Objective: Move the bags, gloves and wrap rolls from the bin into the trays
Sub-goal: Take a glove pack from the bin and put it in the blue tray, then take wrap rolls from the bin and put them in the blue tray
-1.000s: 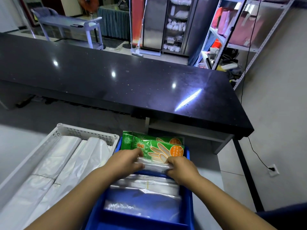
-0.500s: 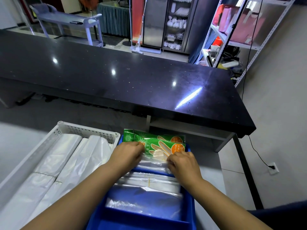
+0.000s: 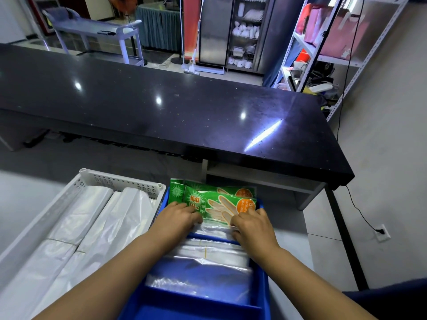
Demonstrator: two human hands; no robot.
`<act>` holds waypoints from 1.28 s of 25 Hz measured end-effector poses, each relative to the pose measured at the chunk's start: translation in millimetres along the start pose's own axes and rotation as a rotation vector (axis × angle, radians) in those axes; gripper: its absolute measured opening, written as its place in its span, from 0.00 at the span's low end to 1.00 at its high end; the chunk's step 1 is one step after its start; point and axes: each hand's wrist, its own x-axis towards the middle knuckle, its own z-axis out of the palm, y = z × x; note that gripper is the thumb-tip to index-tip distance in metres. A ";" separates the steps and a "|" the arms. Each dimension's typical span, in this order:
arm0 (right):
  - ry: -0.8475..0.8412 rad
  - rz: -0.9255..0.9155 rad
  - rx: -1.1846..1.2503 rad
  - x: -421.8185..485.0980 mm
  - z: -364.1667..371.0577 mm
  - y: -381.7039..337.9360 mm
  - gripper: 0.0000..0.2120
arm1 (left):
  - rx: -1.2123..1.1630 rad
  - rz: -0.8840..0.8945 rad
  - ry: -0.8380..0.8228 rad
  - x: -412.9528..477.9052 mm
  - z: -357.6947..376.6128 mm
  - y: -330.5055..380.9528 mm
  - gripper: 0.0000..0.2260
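A blue tray (image 3: 261, 303) with dividers lies in front of me. Its far compartment holds two green glove packets (image 3: 221, 204), one overlapping the other. Clear plastic bags (image 3: 208, 255) fill the compartments behind them. My left hand (image 3: 178, 219) presses on the left end of the front glove packet and on the clear bag stack (image 3: 212, 229) just below it. My right hand (image 3: 251, 226) does the same at the right end, fingers curled over the edge. Whether the fingers grip the bags or only press them down is hidden.
A white perforated tray (image 3: 120, 181) to the left holds white folded plastic bags (image 3: 92, 227). A long black counter (image 3: 161, 107) runs across beyond the trays. Metal shelving (image 3: 323, 42) stands at the back right. A cable runs to a wall socket (image 3: 382, 232).
Both hands have slid a little farther away from me, up onto the lower edge of the glove packets. The packets shifted slightly.
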 end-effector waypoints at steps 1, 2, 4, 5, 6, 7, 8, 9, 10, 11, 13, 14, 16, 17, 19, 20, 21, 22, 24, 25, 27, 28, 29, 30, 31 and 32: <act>-0.022 -0.004 0.024 0.8 -0.7 2.1 0.06 | -0.025 -0.033 0.000 -0.5 -1.4 0.9 0.15; -0.041 0.003 0.054 0.9 -0.8 5.3 0.07 | -0.067 -0.064 0.012 -0.8 -1.1 -0.1 0.15; -0.031 0.026 0.091 0.3 -3.7 11.4 0.12 | -0.174 -0.144 0.047 -0.6 -3.9 -3.7 0.12; -0.015 0.040 0.098 -0.6 -7.4 14.0 0.13 | -0.214 -0.198 0.060 -1.4 -8.1 -4.1 0.12; -0.002 0.048 0.093 -1.3 -11.9 16.6 0.14 | -0.239 -0.254 0.090 -3.4 -11.5 -5.1 0.12; 0.016 0.050 0.083 -1.5 -16.9 19.1 0.15 | -0.247 -0.310 0.133 -6.7 -14.5 -6.2 0.13; 0.034 0.046 0.073 -2.3 -22.3 20.6 0.14 | -0.245 -0.370 0.173 -11.5 -18.1 -5.9 0.13; 0.061 0.033 0.065 -3.0 -27.9 20.9 0.14 | -0.240 -0.429 0.198 -17.1 -21.8 -4.6 0.12; 0.090 0.004 0.056 -3.7 -34.0 19.8 0.12 | -0.235 -0.478 0.215 -23.5 -24.6 -2.7 0.12; 0.117 -0.041 0.037 -4.1 -39.0 17.5 0.11 | -0.231 -0.520 0.232 -30.5 -26.3 -0.1 0.11; 0.162 -0.138 0.025 -3.4 -43.8 7.8 0.10 | -0.232 -0.603 0.260 -47.9 -27.5 4.8 0.12; 0.180 -0.191 0.039 -2.2 -44.3 0.4 0.11 | -0.239 -0.642 0.271 -57.7 -27.5 8.1 0.12; 0.165 -0.298 0.095 -0.2 -43.6 -19.7 0.09 | -0.253 -0.729 0.276 -79.6 -28.6 16.5 0.10; 0.135 -0.344 0.130 -0.1 -42.2 -32.0 0.07 | -0.254 -0.765 0.274 -91.7 -29.6 20.8 0.09; 0.058 -0.411 0.167 -3.6 -39.7 -58.4 0.07 | -0.255 -0.804 0.259 -116.4 -32.6 28.3 0.09; 0.034 -0.438 0.169 -6.8 -38.7 -71.4 0.08 | -0.250 -0.820 0.246 -129.1 -34.9 31.3 0.09; 0.016 -0.464 0.166 -9.9 -37.7 -84.1 0.08 | -0.239 -0.836 0.234 -142.1 -37.2 33.5 0.09; -0.003 -0.492 0.162 -12.6 -37.5 -97.5 0.09 | -0.224 -0.851 0.226 -156.1 -39.7 35.1 0.09; -0.036 -0.542 0.174 -17.9 -37.4 -120.3 0.09 | -0.191 -0.876 0.220 -182.6 -42.9 37.0 0.09; -0.049 -0.566 0.181 -22.4 -37.5 -134.4 0.09 | -0.187 -0.898 0.230 -200.3 -44.9 37.5 0.09; -0.105 -0.604 0.152 -34.1 -37.0 -165.1 0.09 | -0.212 -0.949 0.260 -238.9 -48.5 38.7 0.09; -0.131 -0.626 0.134 -40.0 -36.5 -181.8 0.10 | -0.227 -0.967 0.279 -259.8 -50.4 39.1 0.08; -0.146 -0.645 0.122 -45.2 -36.0 -199.9 0.10 | -0.239 -0.974 0.299 -282.3 -52.2 38.9 0.08; -0.154 -0.660 0.111 -49.7 -35.7 -220.6 0.11 | -0.240 -0.977 0.315 -306.9 -54.3 38.0 0.08; -0.154 -0.667 0.105 -53.9 -36.2 -239.9 0.11 | -0.231 -0.977 0.325 -329.3 -56.0 36.8 0.07; -0.146 -0.668 0.109 -59.7 -35.9 -259.2 0.11 | -0.222 -0.986 0.330 -352.2 -57.5 35.4 0.07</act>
